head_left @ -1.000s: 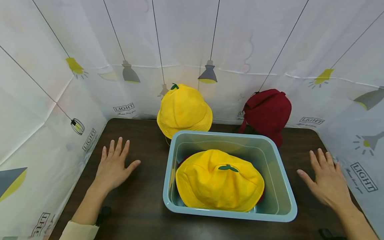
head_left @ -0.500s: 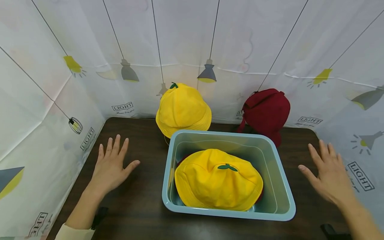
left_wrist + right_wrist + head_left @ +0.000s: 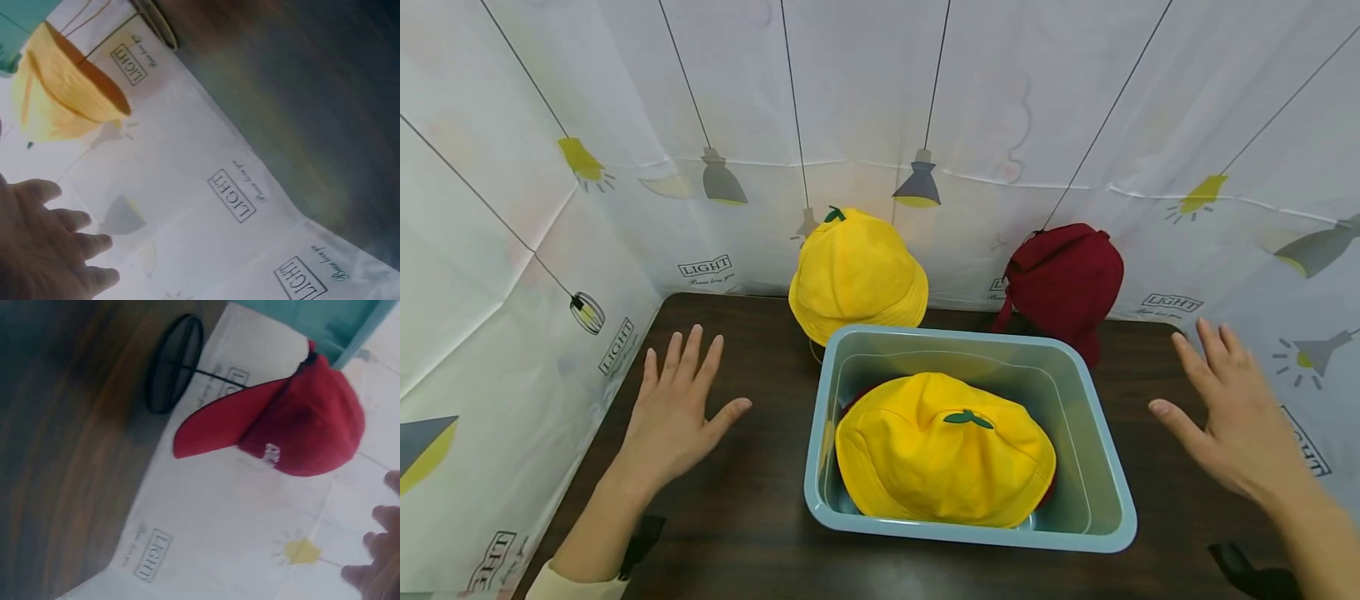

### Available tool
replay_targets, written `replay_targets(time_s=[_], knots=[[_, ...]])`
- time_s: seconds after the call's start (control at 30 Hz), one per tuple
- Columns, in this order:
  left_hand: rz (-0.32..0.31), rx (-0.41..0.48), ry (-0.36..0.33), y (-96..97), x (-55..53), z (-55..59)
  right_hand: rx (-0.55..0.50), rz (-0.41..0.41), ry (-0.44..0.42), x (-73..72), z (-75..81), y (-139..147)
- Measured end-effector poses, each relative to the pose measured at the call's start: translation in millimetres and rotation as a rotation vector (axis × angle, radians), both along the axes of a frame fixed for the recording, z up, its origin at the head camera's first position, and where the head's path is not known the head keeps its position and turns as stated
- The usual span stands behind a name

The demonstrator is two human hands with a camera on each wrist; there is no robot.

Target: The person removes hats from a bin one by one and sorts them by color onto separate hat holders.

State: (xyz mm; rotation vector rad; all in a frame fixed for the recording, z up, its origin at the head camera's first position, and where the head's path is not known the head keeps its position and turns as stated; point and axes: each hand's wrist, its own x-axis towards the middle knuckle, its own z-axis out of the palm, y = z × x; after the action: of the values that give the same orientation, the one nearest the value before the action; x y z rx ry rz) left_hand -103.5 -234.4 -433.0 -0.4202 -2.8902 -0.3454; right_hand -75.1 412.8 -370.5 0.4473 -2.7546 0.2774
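Note:
In the head view, my left hand is spread over the left part of the dark table, fingers straight and thumb out, holding nothing. My right hand is likewise open and free, raised over the table's right side. Between them stands a light blue plastic bin. Inside it lies a yellow bucket hat with a green leaf on top, and a bit of dark red shows under its brim. Behind the bin are another yellow hat and a dark red baseball cap, the latter nearest my right hand.
The red cap sits on a black stand with a round base. A wire stand with a round base is under the rear yellow hat. A white curtain printed with lamps surrounds the brown table at back and sides.
My right hand has risen and moved forward off its earlier place over the table. My left hand has shifted only slightly forward. The bin and hats stay where they were.

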Motion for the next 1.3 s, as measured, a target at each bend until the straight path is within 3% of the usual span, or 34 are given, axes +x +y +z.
replay_targets(time_s=[0.2,0.6,1.03,1.3], knots=[[-0.034,0.009,0.056,3.5,4.1,9.1,-0.032,0.085,0.066,1.4,15.2,-12.6],[-0.084,0.056,0.153,13.3,11.7,24.6,-0.102,0.188,0.093,3.3,31.3,-35.7],[-0.169,0.124,0.234,29.9,12.3,23.9,-0.115,0.157,-0.029,14.8,43.5,-59.8],[-0.226,0.153,0.259,43.1,10.1,30.1,-0.012,0.204,-0.074,11.0,55.4,-76.7]])
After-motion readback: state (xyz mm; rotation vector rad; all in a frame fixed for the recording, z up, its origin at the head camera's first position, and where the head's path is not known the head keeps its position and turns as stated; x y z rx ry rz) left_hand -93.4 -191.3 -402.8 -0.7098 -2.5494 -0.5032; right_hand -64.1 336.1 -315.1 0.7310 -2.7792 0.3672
